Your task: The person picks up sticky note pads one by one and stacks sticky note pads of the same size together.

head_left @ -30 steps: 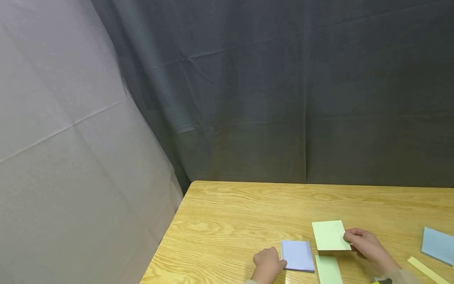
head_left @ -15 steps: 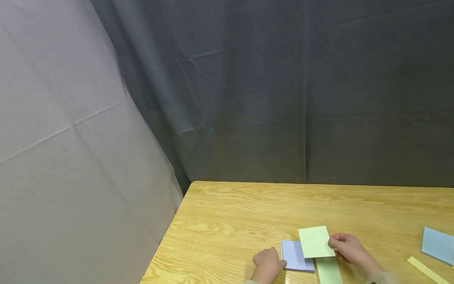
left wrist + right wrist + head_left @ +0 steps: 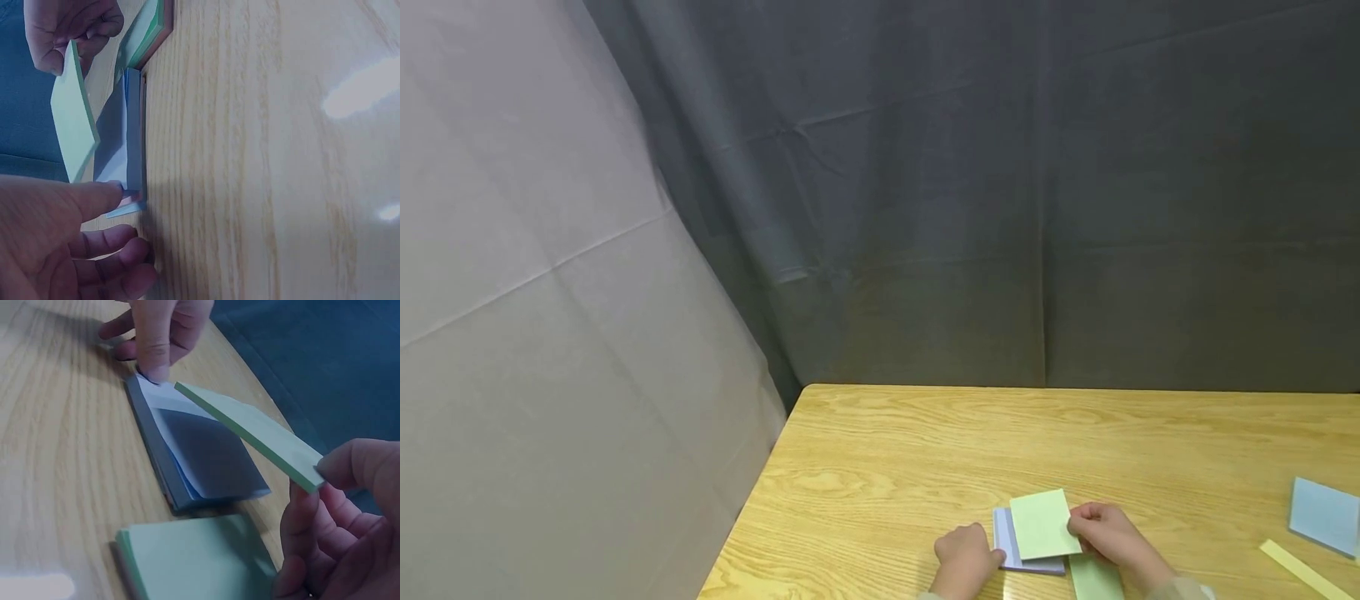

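My right hand (image 3: 1108, 533) pinches a thin pale green sticky-note pad (image 3: 1043, 523) by its near corner, thumb on top and fingertips beneath. The pad is held tilted, apart from and above a lavender sticky-note pad (image 3: 206, 450) that lies on the table. Its shadow falls across the lavender top sheet. The straight thumb of my left hand (image 3: 964, 557) presses on one end of the lavender pad, while the other fingers, loosely bent, lie beside it. Pink and blue layers show under the lavender sheets in the left wrist view.
Another green pad (image 3: 194, 556) lies beside the lavender one, with a pinkish layer beneath it. Farther right on the wooden table (image 3: 880, 450) are a light blue pad (image 3: 1324, 518) and a narrow yellow strip (image 3: 1303, 571). A dark curtain (image 3: 887, 208) hangs behind the table.
My right hand has carried the pale green pad leftward and slightly toward me, from beside the lavender pad to above it. The left hand has stayed in place.
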The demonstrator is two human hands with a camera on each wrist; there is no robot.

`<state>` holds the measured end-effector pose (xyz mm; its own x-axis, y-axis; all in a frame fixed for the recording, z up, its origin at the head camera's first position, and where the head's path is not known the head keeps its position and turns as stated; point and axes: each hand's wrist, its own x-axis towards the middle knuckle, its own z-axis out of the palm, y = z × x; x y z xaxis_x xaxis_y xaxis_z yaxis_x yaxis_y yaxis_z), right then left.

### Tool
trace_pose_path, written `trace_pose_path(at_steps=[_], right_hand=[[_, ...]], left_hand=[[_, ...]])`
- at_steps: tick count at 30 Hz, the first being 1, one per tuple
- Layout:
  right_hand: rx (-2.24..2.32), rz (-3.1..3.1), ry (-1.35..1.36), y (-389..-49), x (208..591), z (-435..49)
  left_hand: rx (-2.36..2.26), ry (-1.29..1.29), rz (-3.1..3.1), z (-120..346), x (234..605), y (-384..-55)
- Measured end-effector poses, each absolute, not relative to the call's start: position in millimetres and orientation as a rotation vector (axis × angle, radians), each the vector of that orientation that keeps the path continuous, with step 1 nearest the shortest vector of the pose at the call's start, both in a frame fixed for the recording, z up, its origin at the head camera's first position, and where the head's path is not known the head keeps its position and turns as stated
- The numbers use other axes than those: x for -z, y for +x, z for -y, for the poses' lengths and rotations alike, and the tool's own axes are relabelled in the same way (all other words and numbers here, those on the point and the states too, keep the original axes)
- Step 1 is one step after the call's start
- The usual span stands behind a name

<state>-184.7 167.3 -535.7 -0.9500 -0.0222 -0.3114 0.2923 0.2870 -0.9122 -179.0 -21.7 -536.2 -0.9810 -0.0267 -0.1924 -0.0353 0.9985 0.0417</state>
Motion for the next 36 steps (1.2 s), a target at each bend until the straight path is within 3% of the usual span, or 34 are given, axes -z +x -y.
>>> trace_pose_path(at_steps=[22, 36], right_hand=[[1.523, -2.447, 0.231, -181, 541, -149], [1.483, -2.433, 0.240, -178, 544, -147]], left_hand=[[-0.202, -0.017, -2.918, 21, 534, -176], [-0.044, -0.017, -2.895, 14, 531, -176]])
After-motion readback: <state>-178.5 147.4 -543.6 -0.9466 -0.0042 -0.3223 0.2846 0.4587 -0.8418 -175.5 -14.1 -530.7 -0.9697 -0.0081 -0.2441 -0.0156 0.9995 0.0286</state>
